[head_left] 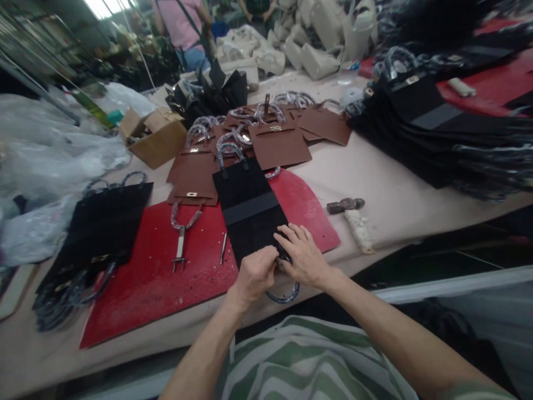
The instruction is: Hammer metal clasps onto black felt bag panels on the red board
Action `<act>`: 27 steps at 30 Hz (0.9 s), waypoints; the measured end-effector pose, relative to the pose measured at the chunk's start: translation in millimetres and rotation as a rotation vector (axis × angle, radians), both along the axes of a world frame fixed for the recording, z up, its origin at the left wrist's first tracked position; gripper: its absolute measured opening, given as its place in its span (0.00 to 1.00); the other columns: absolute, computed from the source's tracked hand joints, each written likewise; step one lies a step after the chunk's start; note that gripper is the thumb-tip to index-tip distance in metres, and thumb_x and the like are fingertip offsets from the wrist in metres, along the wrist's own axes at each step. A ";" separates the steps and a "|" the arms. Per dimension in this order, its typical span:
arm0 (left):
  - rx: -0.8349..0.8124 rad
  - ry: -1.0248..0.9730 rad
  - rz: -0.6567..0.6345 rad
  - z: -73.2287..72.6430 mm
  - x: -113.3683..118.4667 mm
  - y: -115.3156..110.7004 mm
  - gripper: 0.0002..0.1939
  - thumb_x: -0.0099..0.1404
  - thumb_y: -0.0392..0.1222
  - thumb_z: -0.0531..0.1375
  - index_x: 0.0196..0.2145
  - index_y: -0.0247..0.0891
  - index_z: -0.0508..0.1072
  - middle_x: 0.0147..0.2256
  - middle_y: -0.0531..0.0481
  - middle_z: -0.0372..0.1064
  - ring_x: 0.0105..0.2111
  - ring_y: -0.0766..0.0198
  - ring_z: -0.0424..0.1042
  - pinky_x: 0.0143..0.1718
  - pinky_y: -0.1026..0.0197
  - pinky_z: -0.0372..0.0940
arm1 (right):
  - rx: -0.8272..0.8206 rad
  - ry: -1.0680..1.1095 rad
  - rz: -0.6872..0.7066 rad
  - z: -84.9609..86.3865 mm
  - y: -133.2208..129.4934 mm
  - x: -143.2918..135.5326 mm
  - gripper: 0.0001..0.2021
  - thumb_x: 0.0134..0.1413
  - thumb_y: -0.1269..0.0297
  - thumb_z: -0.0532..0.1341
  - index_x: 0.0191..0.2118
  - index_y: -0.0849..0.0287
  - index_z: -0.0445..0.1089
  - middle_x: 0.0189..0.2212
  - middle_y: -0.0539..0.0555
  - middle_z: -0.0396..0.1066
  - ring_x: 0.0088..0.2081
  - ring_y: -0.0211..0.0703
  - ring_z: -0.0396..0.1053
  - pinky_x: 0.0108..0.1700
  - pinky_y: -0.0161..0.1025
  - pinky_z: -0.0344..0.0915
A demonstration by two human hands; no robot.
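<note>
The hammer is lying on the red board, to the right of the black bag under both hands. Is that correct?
Not quite. The head view shows the hammer on the pale tabletop, off the right end of the red board. It does lie to the right of the black bag, which is under both the left hand and the right hand.

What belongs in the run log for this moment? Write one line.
left hand: curled at flat black handbag, near end | right hand: fingers spread, same end | red mat: partly beneath | hammer: untouched
</note>
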State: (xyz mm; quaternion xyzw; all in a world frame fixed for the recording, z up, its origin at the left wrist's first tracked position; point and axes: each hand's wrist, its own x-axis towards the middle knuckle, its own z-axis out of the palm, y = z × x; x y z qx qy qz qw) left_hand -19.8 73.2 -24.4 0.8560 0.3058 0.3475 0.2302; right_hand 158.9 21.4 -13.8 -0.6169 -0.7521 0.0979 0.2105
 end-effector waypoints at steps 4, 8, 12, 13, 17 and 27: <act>-0.286 -0.365 0.489 5.4 -11.4 11.7 0.08 0.69 0.43 0.57 0.40 0.37 0.73 0.36 0.45 0.79 0.36 0.60 0.80 0.40 0.59 0.75 | -0.022 -0.006 0.007 -1.1 -1.2 5.1 0.33 0.54 0.56 0.65 0.64 0.61 0.63 0.67 0.61 0.57 0.67 0.64 0.50 0.69 0.61 0.45; -0.450 -0.439 0.631 16.7 -42.7 26.0 0.15 0.63 0.48 0.62 0.42 0.35 0.73 0.36 0.45 0.79 0.36 0.58 0.80 0.41 0.57 0.75 | -0.023 -0.006 0.006 1.3 -0.5 6.8 0.33 0.54 0.56 0.65 0.64 0.61 0.64 0.67 0.61 0.57 0.67 0.63 0.49 0.69 0.61 0.44; -0.482 -0.241 0.709 26.5 -80.8 36.5 0.17 0.62 0.49 0.61 0.44 0.35 0.73 0.33 0.46 0.78 0.33 0.58 0.79 0.38 0.58 0.74 | -0.025 -0.008 -0.002 0.9 -0.6 4.6 0.32 0.55 0.56 0.65 0.64 0.61 0.64 0.67 0.61 0.57 0.68 0.63 0.49 0.69 0.61 0.44; -0.469 -0.158 0.742 28.5 -89.1 39.7 0.17 0.61 0.49 0.60 0.44 0.35 0.73 0.33 0.46 0.78 0.33 0.57 0.79 0.38 0.58 0.74 | -0.025 -0.011 -0.001 0.7 -0.6 4.3 0.32 0.55 0.55 0.65 0.64 0.61 0.64 0.67 0.61 0.56 0.68 0.63 0.49 0.69 0.61 0.44; -0.393 0.368 0.830 37.3 -110.0 54.4 0.14 0.63 0.48 0.57 0.39 0.36 0.76 0.34 0.42 0.78 0.38 0.50 0.78 0.41 0.54 0.70 | -0.029 -0.031 -0.007 0.3 0.0 4.0 0.33 0.55 0.55 0.65 0.64 0.61 0.64 0.67 0.61 0.56 0.68 0.63 0.49 0.69 0.61 0.45; -0.181 0.894 0.841 54.9 -95.5 52.9 0.15 0.69 0.44 0.53 0.46 0.36 0.76 0.44 0.35 0.74 0.41 0.44 0.75 0.38 0.50 0.67 | -0.020 -0.071 -0.005 -0.4 0.5 3.5 0.32 0.56 0.55 0.63 0.64 0.60 0.63 0.67 0.61 0.56 0.67 0.63 0.50 0.68 0.61 0.47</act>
